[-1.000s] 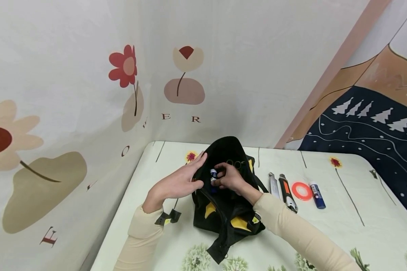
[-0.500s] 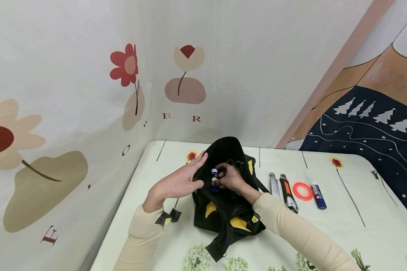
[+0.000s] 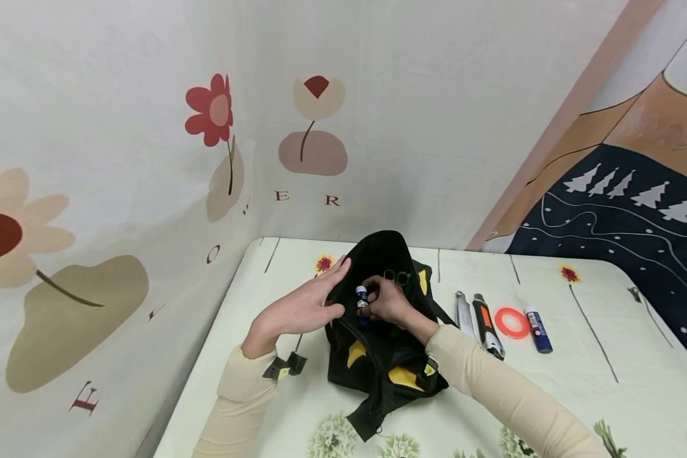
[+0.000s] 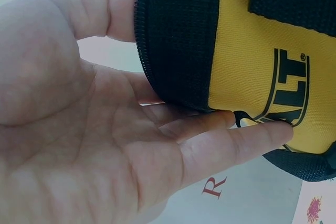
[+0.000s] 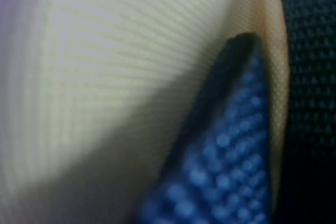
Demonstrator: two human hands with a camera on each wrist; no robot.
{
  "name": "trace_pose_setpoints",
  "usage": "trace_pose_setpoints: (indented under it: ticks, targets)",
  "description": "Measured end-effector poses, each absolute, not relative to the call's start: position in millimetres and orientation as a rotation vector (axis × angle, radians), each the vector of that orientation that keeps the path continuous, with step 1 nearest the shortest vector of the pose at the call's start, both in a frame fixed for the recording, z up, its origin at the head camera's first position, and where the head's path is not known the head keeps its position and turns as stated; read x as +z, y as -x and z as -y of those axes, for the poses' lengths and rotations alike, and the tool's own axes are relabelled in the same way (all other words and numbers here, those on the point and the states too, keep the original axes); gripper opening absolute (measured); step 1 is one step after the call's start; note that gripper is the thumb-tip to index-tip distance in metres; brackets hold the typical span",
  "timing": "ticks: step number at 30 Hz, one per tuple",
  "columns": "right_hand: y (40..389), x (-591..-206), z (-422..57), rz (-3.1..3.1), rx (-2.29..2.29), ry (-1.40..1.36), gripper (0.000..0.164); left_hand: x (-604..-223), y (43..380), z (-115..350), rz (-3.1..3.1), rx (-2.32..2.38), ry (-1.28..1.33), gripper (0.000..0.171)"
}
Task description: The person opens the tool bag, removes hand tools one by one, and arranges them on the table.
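A black and yellow tool bag (image 3: 349, 375) stands with its mouth open on the table. My left hand (image 3: 300, 307) grips its left rim between thumb and fingers. In the left wrist view, the fingers of that hand (image 4: 131, 145) lie along the outside of the yellow panel (image 4: 252, 72), beside the zip edge. Inside the bag, my right hand (image 3: 389, 301) pinches a blue glue stick with a white band (image 3: 362, 298), held roughly upright; its lower end is hard to see. Scissors handles (image 3: 397, 277) show against the dark inner wall behind that hand. The right wrist view shows only blurred fabric and blue webbing.
Right of the bag lie a grey utility knife (image 3: 464, 312), a black and orange utility knife (image 3: 488, 326), an orange ring of tape (image 3: 512, 323) and another blue glue stick (image 3: 539, 331). A patterned cloth covers the table (image 3: 578, 407). Printed curtains (image 3: 435, 127) hang behind and at left.
Very little differs. The right hand and the glue stick shift only slightly inside the bag; the left hand keeps its hold on the rim.
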State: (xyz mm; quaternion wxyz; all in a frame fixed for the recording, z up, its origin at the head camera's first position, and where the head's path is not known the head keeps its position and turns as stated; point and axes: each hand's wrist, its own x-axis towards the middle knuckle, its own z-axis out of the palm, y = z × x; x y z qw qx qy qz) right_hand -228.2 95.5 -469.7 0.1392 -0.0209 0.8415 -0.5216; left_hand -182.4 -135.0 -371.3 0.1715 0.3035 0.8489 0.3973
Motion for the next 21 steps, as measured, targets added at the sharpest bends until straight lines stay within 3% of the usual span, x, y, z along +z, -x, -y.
trace_pose_setpoints:
  ticks: [21]
  targets:
    - [225.0, -465.6, -102.1, -2.312, -1.573, 0.069, 0.059, -370.6, 181.5, 137.8, -2.395, 1.142, -0.844, 0.085]
